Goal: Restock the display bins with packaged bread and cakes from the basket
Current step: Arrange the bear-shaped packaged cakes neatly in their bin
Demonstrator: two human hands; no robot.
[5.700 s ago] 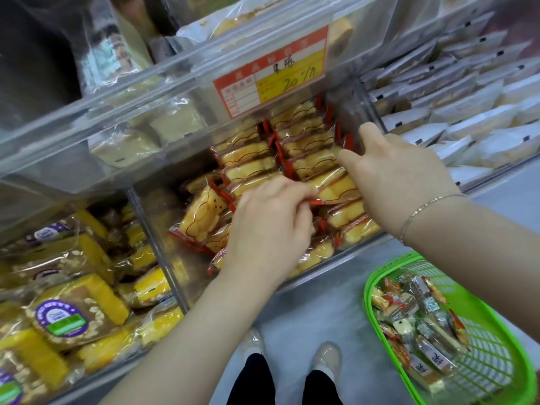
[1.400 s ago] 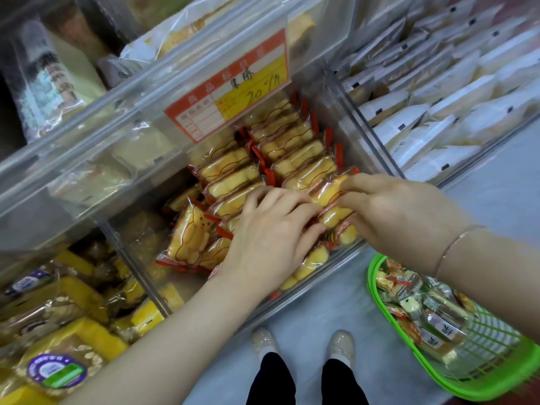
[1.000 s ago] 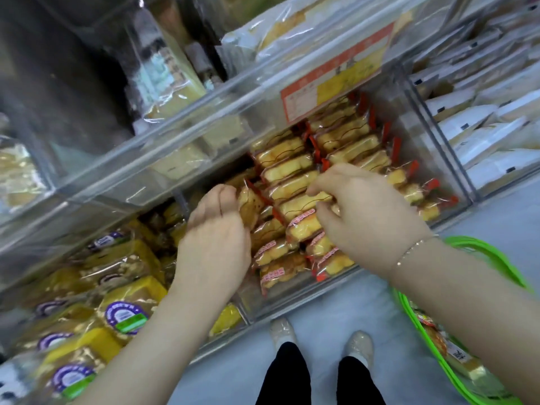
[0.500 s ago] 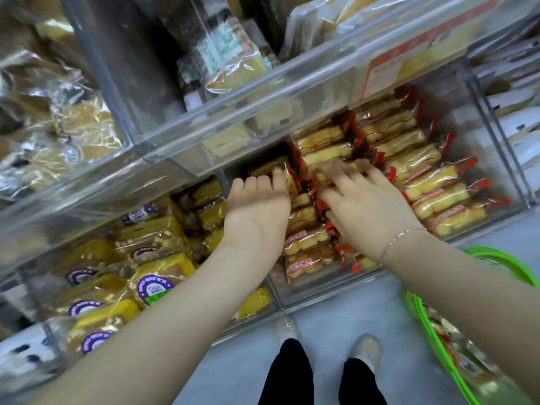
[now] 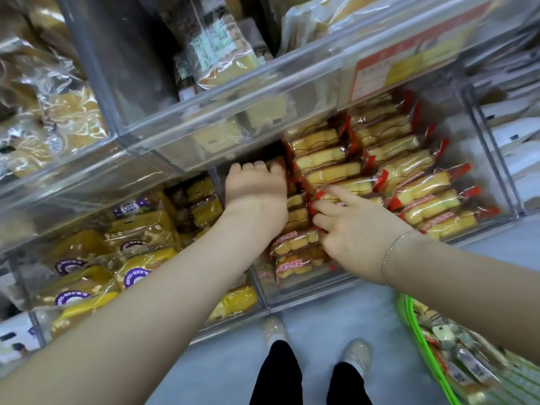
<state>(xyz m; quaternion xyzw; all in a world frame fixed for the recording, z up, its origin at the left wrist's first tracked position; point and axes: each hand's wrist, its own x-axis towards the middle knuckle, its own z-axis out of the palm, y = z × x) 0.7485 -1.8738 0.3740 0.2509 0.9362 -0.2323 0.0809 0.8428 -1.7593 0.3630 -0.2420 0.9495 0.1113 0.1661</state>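
Reaching into red-lettered cake packets [image 5: 295, 244], left hand [image 5: 257, 194] grip unclear, right hand [image 5: 350, 226] spread loose.

The cakes [image 5: 409, 182] are yellow with a thin brown wavy line, in clear wrappers with red ends — some carry red print. Left of them, packs [image 5: 137, 247] show deeper yellow cake under round purple labels. The bins [image 5: 263, 92] are clear plastic. The tag [image 5: 409, 59] is red-orange and yellow. The basket [image 5: 426, 331] is bright green — the floor [image 5: 336, 311] pale grey-blue. The trousers [image 5: 276, 375] are black, the shoes [image 5: 356, 358] beige.
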